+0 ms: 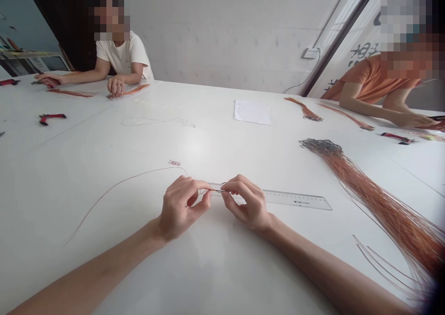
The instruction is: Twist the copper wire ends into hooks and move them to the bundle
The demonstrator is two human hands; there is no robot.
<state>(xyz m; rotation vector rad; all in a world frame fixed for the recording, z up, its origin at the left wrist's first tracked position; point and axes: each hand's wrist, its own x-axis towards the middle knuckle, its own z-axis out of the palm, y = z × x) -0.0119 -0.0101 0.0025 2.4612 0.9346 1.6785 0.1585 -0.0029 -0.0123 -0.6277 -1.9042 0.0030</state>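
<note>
My left hand (pixel 182 206) pinches a thin copper-coloured wire (pixel 118 184) between thumb and forefinger. From that hand the wire's long tail curves away to the left over the table. My right hand (pixel 246 201) is closed on the dark end of the same wire, a few centimetres from the left fingertips. The short stretch between the two pinches looks twisted or knotted, but it is too small to make out. Both hands are held just above a clear ruler (pixel 299 200), which lies flat on the table and is partly hidden behind the right hand.
A big bundle of copper-coloured wires (pixel 365 185) lies at right, loose strands beside it. Smaller bundles (pixel 304 109), a white paper (pixel 252 112), a small printed wrapper (pixel 174 162) and red-handled pliers (pixel 52 117) are on the white table (pixel 121 278). Two other people sit across.
</note>
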